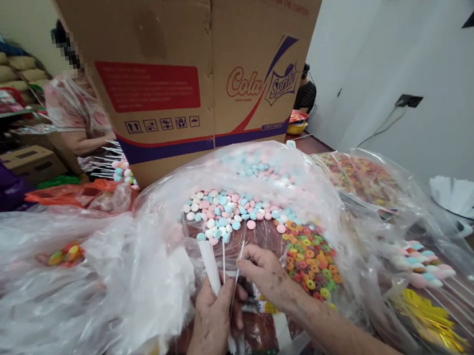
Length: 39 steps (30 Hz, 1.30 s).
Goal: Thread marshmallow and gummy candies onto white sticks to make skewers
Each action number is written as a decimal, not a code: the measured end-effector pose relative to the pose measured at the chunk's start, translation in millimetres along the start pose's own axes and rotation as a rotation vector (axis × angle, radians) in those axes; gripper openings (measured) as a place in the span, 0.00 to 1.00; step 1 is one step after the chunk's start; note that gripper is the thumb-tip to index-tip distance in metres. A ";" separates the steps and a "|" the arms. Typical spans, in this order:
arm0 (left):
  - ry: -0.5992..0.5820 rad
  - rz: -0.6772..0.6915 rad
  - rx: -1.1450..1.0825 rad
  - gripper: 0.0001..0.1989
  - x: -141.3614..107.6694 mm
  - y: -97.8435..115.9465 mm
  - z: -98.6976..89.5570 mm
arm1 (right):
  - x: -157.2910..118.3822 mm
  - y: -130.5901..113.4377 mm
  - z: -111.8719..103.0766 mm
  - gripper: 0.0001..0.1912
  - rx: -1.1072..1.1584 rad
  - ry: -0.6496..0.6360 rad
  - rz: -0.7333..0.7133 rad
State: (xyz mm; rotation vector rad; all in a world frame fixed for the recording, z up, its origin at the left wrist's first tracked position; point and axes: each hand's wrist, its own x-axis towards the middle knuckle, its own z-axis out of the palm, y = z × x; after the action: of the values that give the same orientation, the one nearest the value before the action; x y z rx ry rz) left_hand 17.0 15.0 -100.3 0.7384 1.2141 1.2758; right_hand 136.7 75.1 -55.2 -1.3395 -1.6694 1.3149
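My left hand [214, 310] is closed round a bundle of thin white sticks [210, 266], whose tops point up and away from me. One stick stands a little apart from the bundle. Just to the right, my right hand [263, 269] pinches a single white stick [241, 252] between thumb and fingertips, its lower end near the left hand. Ahead of both hands lie pink, white and blue round candies [223, 208] inside an open clear plastic bag [158, 210]. Colourful ring-shaped gummies [311, 257] spread beside my right wrist.
A large cardboard box [150, 32] rises behind the candy. Right are skewered marshmallow-like sweets [424, 264], gold ties [431, 320] and a bag of gummies [362, 176]. Crumpled plastic [39, 294] covers the left side. One person [80, 113] sits behind left; another [305, 93] is partly hidden behind the box.
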 end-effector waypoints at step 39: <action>0.024 -0.042 -0.038 0.21 0.6 0.8 1.4 | 98.1 41.4 -47.1 0.11 -0.897 0.127 -0.320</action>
State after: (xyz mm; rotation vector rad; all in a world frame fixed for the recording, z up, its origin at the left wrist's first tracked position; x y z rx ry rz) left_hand 18.1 16.1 -99.3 0.6685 1.2155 1.2735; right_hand 163.8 182.6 -90.7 -1.4659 -2.3690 0.2561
